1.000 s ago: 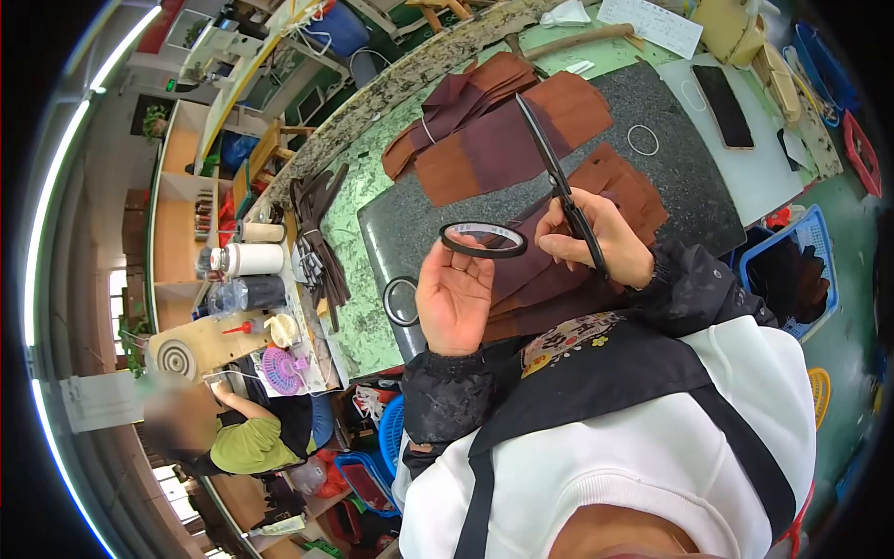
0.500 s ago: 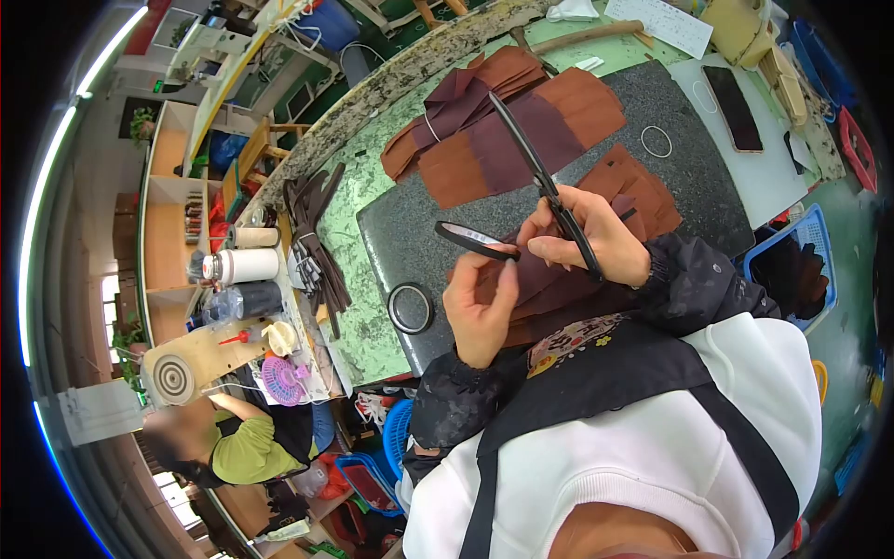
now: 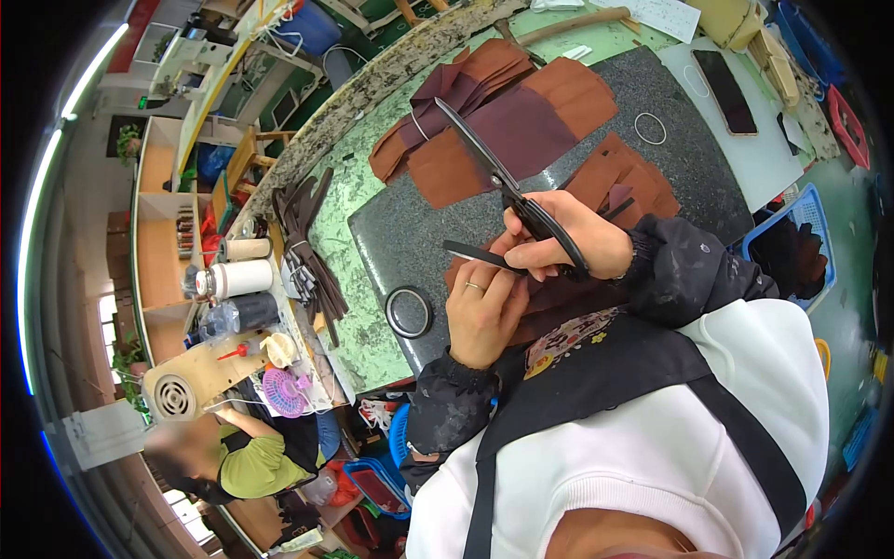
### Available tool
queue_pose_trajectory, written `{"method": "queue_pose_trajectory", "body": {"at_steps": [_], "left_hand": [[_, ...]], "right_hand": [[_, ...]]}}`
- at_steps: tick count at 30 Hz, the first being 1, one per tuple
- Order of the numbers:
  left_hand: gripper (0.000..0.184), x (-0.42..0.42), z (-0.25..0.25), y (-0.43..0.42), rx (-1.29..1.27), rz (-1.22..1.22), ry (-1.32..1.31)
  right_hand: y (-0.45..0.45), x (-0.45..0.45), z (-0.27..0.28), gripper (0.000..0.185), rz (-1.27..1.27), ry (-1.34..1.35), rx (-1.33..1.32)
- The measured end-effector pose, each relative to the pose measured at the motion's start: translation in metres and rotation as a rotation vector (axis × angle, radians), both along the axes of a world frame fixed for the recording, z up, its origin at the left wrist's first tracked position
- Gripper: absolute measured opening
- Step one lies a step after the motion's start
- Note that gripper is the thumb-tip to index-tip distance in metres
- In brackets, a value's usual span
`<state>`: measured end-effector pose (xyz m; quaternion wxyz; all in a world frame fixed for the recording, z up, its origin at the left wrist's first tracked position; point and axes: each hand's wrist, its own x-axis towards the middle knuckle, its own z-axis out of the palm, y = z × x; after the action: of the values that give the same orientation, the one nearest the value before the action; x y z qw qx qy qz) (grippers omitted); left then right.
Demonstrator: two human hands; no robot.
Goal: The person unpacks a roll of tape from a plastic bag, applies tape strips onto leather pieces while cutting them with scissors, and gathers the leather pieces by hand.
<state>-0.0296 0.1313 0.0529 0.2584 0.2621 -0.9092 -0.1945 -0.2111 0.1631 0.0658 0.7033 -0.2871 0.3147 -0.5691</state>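
Observation:
My right hand (image 3: 582,238) grips a pair of black-handled scissors (image 3: 473,138), blades pointing up and left and apparently together. Just below, my left hand (image 3: 482,321) pinches a narrow black strip (image 3: 477,252), whose free end sticks out to the left. The fingertips of both hands meet at the strip's right end, so which of them bears it there is partly hidden. Under the hands lie dark brown cut pieces (image 3: 559,300). Beyond the scissors, a stack of brown and maroon pieces (image 3: 521,135) rests on the dark stone slab (image 3: 391,247).
A black tape roll (image 3: 409,311) lies left of my hands. Dark strips (image 3: 312,256) are bundled on the green tabletop (image 3: 358,359). A hammer (image 3: 568,28), a phone (image 3: 724,91) and a blue basket (image 3: 812,219) are around the slab. Another person (image 3: 256,461) sits at the left.
The strip, looped before, now appears straighter and flatter. My right hand and the scissors have shifted left and down, and my left hand has come closer to it.

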Motion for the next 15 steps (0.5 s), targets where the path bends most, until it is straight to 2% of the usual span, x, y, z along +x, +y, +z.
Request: {"method": "queue_pose_trajectory", "body": {"at_steps": [4,9,15], "left_hand": [[0.020,-0.002,0.003,0.002,-0.125,0.004,-0.092],[0.024,-0.003,0.004,0.008,-0.159,0.011,-0.233],[0.033,-0.009,0.007,0.005,-0.215,-0.025,-0.248]], "right_hand": [[0.000,0.001,-0.011,0.021,0.043,0.016,0.037],[0.003,0.000,-0.020,0.022,0.063,0.025,0.113],[0.006,-0.007,-0.013,0.027,0.081,0.041,0.218]]}}
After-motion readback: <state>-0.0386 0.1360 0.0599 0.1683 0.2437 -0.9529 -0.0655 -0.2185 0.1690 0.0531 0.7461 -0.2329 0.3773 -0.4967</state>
